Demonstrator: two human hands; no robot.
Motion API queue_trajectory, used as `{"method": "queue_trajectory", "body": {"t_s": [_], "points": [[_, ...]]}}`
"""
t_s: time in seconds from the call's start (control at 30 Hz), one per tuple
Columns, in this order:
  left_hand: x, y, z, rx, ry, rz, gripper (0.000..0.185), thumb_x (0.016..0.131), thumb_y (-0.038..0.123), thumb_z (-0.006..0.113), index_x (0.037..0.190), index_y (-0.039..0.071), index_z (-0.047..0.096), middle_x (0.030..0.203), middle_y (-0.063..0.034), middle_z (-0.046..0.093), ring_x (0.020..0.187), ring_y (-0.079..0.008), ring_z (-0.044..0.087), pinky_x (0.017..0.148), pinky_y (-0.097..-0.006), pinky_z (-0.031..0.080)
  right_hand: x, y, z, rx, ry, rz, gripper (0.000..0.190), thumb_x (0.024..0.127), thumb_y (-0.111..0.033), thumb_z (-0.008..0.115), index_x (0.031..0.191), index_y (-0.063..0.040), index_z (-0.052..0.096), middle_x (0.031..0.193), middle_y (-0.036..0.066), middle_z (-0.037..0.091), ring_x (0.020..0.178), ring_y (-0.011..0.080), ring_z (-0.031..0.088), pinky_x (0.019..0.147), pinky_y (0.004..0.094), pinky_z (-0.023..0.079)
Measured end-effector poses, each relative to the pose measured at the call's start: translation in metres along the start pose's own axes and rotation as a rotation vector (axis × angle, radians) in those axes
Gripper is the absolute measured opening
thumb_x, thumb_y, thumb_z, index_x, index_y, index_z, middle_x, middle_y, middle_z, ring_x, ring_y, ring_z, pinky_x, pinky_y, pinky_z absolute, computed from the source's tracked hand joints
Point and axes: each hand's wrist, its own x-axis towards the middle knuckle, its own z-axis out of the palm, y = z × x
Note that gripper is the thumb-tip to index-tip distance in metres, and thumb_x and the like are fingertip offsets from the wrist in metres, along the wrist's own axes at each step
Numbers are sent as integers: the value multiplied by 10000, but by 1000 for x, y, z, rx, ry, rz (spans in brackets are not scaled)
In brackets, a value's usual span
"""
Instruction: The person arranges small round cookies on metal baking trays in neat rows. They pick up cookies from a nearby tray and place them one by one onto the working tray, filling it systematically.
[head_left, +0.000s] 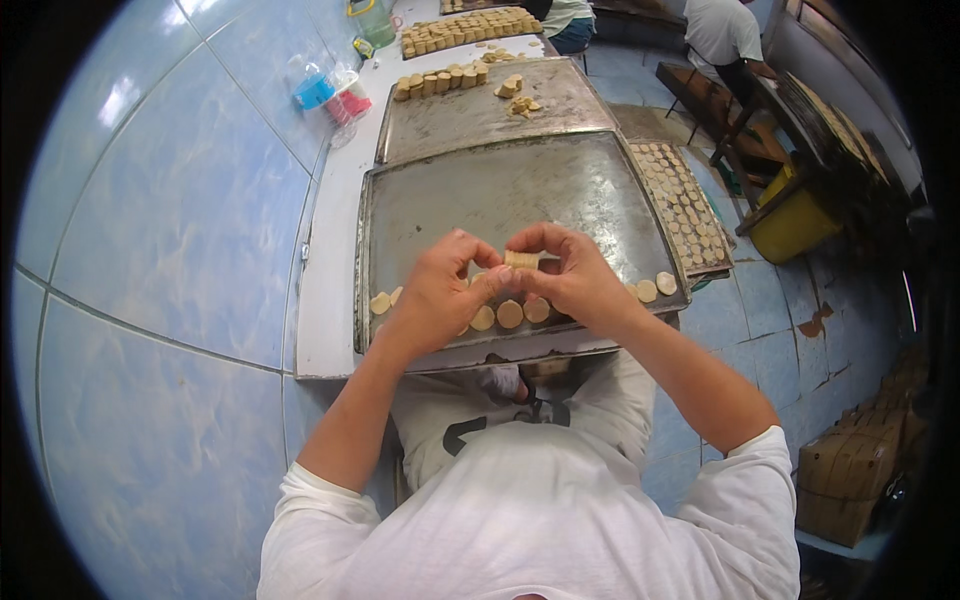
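Observation:
My right hand (574, 274) grips a short stack of thin round dough discs (522, 259) between thumb and fingers, above the near part of a metal baking tray (480, 187). The fingertips of my left hand (457, 281) meet at the stack's left end; whether they hold a disc of their own cannot be told. Below my hands, single dough discs (510, 314) lie flat in rows along the tray's near edge. More discs (665, 283) lie by its right corner, and a few (380, 302) by the left one, partly hidden by my left arm.
Beyond, a second tray (442, 124) bears stacked discs (442, 80) and loose pieces (523, 106). A tray of laid-out discs (675, 202) stands lower at the right. Plastic containers (313, 91) line the tiled wall. Co-workers (724, 37) sit farther off; a yellow bin (795, 217) and cardboard boxes (847, 472) are at right.

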Motion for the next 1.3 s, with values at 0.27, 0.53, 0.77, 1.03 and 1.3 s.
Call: {"method": "queue_trajectory", "body": {"t_s": [0.27, 0.53, 0.77, 1.03, 1.3], "points": [[20, -7, 2, -159, 14, -146, 191, 966, 177, 693, 972, -13, 696, 910, -57, 610, 756, -121, 550, 705, -298, 464, -9, -3, -26, 103, 55, 108, 335, 919, -47, 716, 1232, 11, 613, 1101, 69, 667, 889, 129, 696, 738, 237, 561], [21, 7, 12, 230, -54, -23, 164, 970, 185, 718, 939, 24, 713, 884, -11, 569, 789, -103, 528, 706, -283, 447, -12, -3, -37, -11, 55, 41, 362, 932, -95, 739, 1256, -3, 604, 1156, 81, 647, 913, 127, 694, 721, 255, 563], [36, 15, 31, -57, -137, 4, 254, 966, 259, 725, 955, 5, 717, 889, -82, 596, 763, -189, 553, 713, -340, 472, -26, -4, -49, -83, 9, 90, 322, 940, -134, 750, 1205, 17, 646, 999, 79, 709, 845, 93, 680, 661, 235, 539], [47, 27, 52, -5, -239, 42, 189, 983, 188, 715, 993, 1, 690, 899, -10, 575, 799, -92, 507, 704, -280, 436, -38, 0, -64, -31, 79, 65, 296, 955, -84, 739, 1207, 25, 629, 1018, 54, 696, 844, 76, 663, 711, 237, 546], [64, 22, 53, -116, -277, -82, 175, 974, 179, 698, 973, 4, 698, 870, -12, 594, 765, -93, 547, 679, -280, 459, -51, -4, -91, -78, 168, 119, 322, 910, -31, 688, 1226, -1, 634, 1059, 52, 696, 851, 94, 667, 730, 242, 556]]}}
